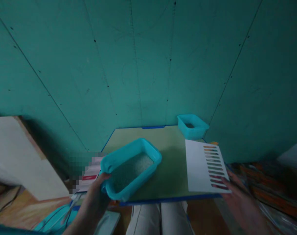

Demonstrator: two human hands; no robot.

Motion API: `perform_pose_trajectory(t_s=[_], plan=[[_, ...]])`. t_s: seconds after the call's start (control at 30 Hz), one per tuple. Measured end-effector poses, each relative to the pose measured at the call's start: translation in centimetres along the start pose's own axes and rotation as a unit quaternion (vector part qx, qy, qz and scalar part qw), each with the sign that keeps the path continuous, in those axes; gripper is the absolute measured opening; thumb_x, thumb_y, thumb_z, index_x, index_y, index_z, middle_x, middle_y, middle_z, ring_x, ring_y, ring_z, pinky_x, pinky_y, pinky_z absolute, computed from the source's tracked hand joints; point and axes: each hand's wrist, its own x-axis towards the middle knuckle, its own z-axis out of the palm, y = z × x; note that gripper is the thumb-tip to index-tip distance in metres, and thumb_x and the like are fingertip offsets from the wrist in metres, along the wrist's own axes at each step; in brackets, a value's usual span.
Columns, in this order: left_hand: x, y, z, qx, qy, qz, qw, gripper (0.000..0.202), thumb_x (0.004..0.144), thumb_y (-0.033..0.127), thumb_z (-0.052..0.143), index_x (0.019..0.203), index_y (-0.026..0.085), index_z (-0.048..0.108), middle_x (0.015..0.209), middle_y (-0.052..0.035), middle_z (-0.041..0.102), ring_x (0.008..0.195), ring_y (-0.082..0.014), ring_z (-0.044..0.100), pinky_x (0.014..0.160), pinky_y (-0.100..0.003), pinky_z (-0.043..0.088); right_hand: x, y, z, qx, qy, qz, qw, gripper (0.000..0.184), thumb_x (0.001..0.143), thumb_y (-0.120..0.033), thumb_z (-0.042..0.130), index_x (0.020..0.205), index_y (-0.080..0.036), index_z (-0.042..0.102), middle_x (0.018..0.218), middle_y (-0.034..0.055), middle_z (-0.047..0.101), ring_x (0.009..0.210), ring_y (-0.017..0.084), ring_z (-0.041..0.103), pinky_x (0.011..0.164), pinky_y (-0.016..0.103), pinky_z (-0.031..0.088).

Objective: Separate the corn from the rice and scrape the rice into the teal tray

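My left hand [100, 187] grips the near left corner of a turquoise plastic tub [141, 179], thumb over its rim. The tub is tilted above the small table, and a whitish, clear-looking grainy material [142, 163] lies in it; its exact kind is too blurred to tell. My right hand [236, 191] pinches the lower right corner of a white sheet [196, 168] with a column of several cut-out slots. That sheet is raised over the table's right side. Behind it, a smaller turquoise tub [192, 132] stands at the far right corner, with something dark inside.
The pale green table [172, 179] has a blue edge and stands before a green panel wall [150, 65]. A white board [23, 156] leans at left. A pink-and-white packet [91, 176] lies beside the left tub. My knees [160, 218] are below the front edge.
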Motion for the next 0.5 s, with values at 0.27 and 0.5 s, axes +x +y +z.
perform_pose_trajectory(t_s=[0.27, 0.5], plan=[[2.6, -1.4, 2.6, -0.012, 0.012, 0.044, 0.999, 0.049, 0.069, 0.034, 0.079, 0.117, 0.032, 0.068, 0.130, -0.0061, 0.071, 0.112, -0.0348, 0.068, 0.072, -0.045, 0.062, -0.6, 1.8, 3.3, 0.045, -0.054, 0.048, 0.996, 0.033, 0.064, -0.039, 0.088, 0.092, -0.026, 0.076, 0.089, 0.0020, 0.080, 0.081, 0.023, 0.075, 0.072, 0.033, 0.060], [5.7, -4.3, -4.2, -0.020, -0.064, 0.129, 0.989, 0.042, 0.053, 0.054, 0.088, 0.089, 0.032, 0.081, 0.125, -0.0030, 0.077, 0.140, -0.0416, 0.047, 0.099, -0.048, 0.055, -0.1, 2.7, 3.1, 0.031, -0.011, 0.054, 0.998, 0.040, 0.054, -0.043, 0.092, 0.087, -0.026, 0.077, 0.086, 0.0033, 0.080, 0.079, 0.024, 0.074, 0.068, 0.033, 0.059]])
